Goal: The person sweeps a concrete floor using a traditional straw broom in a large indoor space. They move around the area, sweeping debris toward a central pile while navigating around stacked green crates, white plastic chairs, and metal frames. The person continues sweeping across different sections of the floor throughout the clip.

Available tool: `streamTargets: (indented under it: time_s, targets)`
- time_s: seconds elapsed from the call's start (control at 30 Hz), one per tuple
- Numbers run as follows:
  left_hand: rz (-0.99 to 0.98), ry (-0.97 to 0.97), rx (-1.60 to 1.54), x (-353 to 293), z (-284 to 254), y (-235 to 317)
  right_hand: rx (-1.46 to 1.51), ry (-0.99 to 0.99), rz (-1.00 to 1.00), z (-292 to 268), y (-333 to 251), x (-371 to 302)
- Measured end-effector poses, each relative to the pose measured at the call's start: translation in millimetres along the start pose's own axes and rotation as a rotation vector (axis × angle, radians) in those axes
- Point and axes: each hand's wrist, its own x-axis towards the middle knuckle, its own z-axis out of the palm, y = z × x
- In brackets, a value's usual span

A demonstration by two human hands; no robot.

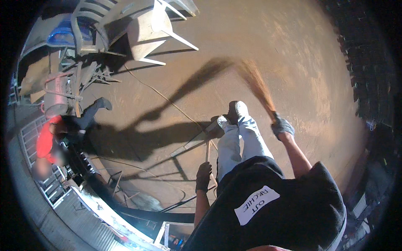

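Around the bound end of a stick broom [256,81], my right hand [282,126] is closed, wearing a dark grey glove. Its thin brown bristles fan out forward over the brown floor, ahead and to the right of my feet. My left hand [204,176], in a black glove, hangs beside my left leg. Its fingers are curled at the near end of a pale wooden stick [208,151]. By the stick's far end lies a long, narrow flat board [194,142], left of my shoes; whether they are joined is hard to tell.
A pale chair [148,35] lies tipped at the far left, near other stacked chairs [86,25] and a red tank [57,92]. A person in a red top [45,142] is at the left. A cord [163,97] crosses the floor. Dark stacked material [372,62] borders the right.
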Motion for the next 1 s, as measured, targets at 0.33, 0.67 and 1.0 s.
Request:
streamTargets:
  time_s: [0.33,0.67,1.0]
  targets:
    - [-0.287,0.084,-0.202,-10,-23,22,0.311,-0.028,-0.064,73,-121,86]
    - [-0.248,-0.034,-0.121,0,-42,-6,-0.061,0.031,0.452,73,120,68]
    - [-0.154,-0.171,-0.064,39,-55,-45,0.005,0.063,0.240,70,117,-29]
